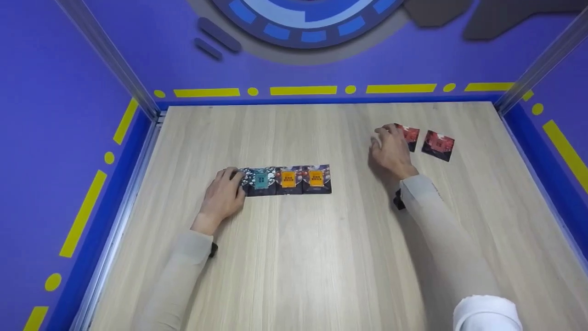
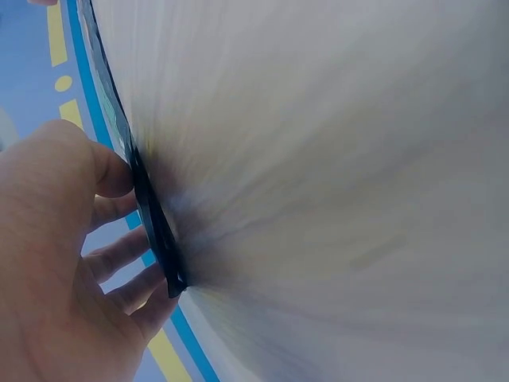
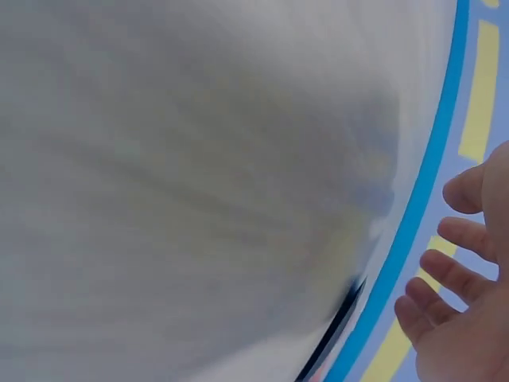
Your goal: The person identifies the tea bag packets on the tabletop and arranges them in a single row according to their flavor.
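Near the middle of the table, small square packets lie edge to edge in a row. The row shows a teal-labelled packet (image 1: 261,180) and two orange-labelled packets (image 1: 289,179). My left hand (image 1: 222,195) holds the dark packet (image 2: 155,227) at the row's left end, thumb and fingertips at its edges; the hand hides most of it. Further right and back, my right hand (image 1: 392,151) is beside a red packet (image 1: 410,136) and partly covers it in the head view. In the right wrist view its fingers (image 3: 453,274) are loosely bent, with nothing held. Another red packet (image 1: 438,145) lies to the right.
A pale wood-grain table (image 1: 298,266) lies under both hands. Blue walls (image 1: 303,69) with yellow dashes stand along its back and sides. A metal frame rail (image 1: 120,220) runs down the left edge.
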A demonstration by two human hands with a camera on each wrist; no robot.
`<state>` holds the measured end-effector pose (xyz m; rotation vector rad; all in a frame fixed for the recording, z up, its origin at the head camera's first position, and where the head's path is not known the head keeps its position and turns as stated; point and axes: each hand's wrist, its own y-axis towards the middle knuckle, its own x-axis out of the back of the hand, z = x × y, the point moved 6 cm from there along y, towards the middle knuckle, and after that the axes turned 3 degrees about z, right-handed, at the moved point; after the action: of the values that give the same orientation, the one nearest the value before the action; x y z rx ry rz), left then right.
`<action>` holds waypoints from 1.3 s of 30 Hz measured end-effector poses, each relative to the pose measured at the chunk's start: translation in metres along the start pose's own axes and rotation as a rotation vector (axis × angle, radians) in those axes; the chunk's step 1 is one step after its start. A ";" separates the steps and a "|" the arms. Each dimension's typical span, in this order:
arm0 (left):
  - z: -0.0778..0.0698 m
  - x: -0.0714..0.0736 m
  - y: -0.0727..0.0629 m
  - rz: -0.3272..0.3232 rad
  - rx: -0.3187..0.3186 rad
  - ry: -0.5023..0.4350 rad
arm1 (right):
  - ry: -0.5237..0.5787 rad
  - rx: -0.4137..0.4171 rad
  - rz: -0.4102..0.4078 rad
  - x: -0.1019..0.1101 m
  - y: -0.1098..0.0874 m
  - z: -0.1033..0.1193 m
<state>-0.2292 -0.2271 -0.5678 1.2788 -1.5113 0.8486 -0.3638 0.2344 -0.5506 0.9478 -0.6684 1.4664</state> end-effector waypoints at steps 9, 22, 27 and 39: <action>0.000 -0.001 -0.001 -0.014 -0.006 0.007 | 0.008 -0.021 -0.030 0.019 0.005 -0.033; -0.001 -0.001 0.000 -0.007 0.001 0.006 | 0.004 -0.109 0.063 0.022 0.006 -0.059; 0.000 0.000 0.001 -0.002 0.006 0.004 | 0.000 -0.107 0.074 0.022 0.006 -0.061; -0.001 0.001 0.000 -0.008 -0.005 0.006 | -0.013 -0.040 0.046 0.023 0.005 -0.061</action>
<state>-0.2291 -0.2266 -0.5670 1.2764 -1.5026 0.8420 -0.3781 0.2975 -0.5615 0.9174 -0.7308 1.4831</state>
